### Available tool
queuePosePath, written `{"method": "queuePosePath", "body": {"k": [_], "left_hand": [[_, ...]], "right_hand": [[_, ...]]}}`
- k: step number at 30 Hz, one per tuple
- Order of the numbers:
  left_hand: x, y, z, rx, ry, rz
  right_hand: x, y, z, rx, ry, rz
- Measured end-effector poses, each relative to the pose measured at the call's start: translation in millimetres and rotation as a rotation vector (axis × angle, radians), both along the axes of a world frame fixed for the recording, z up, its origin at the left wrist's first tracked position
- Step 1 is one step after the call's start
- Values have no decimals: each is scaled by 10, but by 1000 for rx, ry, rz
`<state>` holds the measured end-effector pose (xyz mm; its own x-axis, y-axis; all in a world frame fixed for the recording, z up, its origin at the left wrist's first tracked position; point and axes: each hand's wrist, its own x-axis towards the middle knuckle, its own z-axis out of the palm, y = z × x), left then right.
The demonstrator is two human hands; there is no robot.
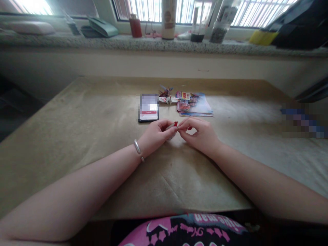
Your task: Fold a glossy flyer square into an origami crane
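My left hand (162, 132) and my right hand (201, 133) meet above the tabletop, fingertips almost touching. The thumb and fingers of my left hand are closed on a small red-and-white paper piece (175, 124), mostly covered by the fingers. My right hand pinches at the edge of the same piece, and a bit of red shows beside its fingers. Just beyond my hands lies a stack of printed flyers (198, 104), with a phone (148, 107) further left. Between them rests a small bundle of colourful folded paper (167, 95).
A beige cloth covers the table (102, 136). Behind it runs a stone windowsill (148, 43) carrying a red bottle (135, 26), a tall pale bottle (168, 20), a mint-green case (104, 27) and a yellow item (263, 37). A blurred-out object (304, 121) is at the right edge.
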<state>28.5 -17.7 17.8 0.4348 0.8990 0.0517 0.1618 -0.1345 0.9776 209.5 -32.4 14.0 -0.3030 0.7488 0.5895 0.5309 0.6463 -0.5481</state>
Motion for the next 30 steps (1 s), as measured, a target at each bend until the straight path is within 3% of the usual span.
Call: {"method": "queuePosePath", "body": {"k": [12, 23, 30], "left_hand": [[13, -16, 35, -55, -17, 23], [10, -2, 9, 1, -5, 59], [8, 7, -1, 6, -14, 65]], "right_hand": [[13, -11, 20, -48, -67, 1], [-11, -15, 23, -25, -52, 29], [-11, 16, -10, -164, 34, 37]]}}
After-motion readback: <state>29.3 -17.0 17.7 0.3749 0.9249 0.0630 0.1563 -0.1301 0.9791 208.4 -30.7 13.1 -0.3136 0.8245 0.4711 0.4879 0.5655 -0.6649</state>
